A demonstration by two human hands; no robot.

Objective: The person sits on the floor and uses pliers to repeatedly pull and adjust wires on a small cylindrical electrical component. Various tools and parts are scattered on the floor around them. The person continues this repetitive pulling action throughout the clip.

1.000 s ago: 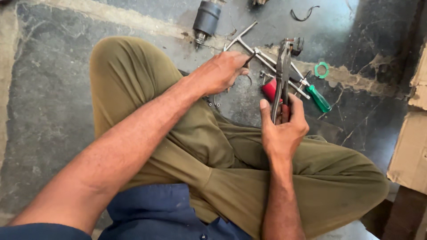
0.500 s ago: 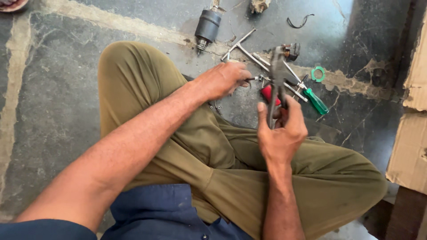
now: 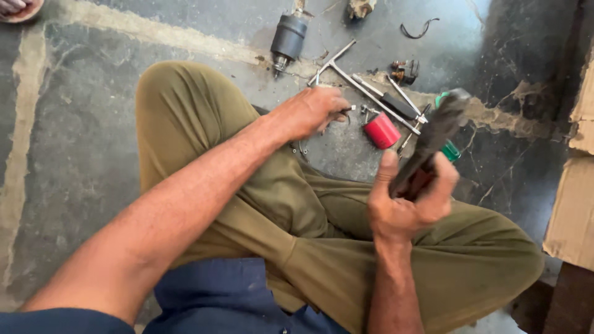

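Note:
I sit cross-legged on a dark stone floor. My right hand (image 3: 405, 201) grips a pair of dark pliers (image 3: 436, 133) by the handles, jaws pointing up and away, raised above my knee and blurred. My left hand (image 3: 312, 111) reaches over my left knee to the floor and touches small metal parts by a thin ring; whether it holds one is hidden under the fingers. Just past it lie a red cylindrical cap (image 3: 381, 130), a T-shaped metal wrench (image 3: 343, 68) and a screwdriver with a black handle (image 3: 396, 104). A green-handled tool (image 3: 450, 150) shows behind the pliers.
A black cylindrical motor part (image 3: 289, 37) lies at the top centre. A small metal fitting (image 3: 405, 70) and a bent wire clip (image 3: 417, 28) lie further back. Cardboard (image 3: 572, 204) stands along the right edge. Someone's fingers (image 3: 15, 7) show at the top left corner.
My right hand has swung the pliers out to the right and tilted them, uncovering the red cap. My left hand stays at the small parts on the floor.

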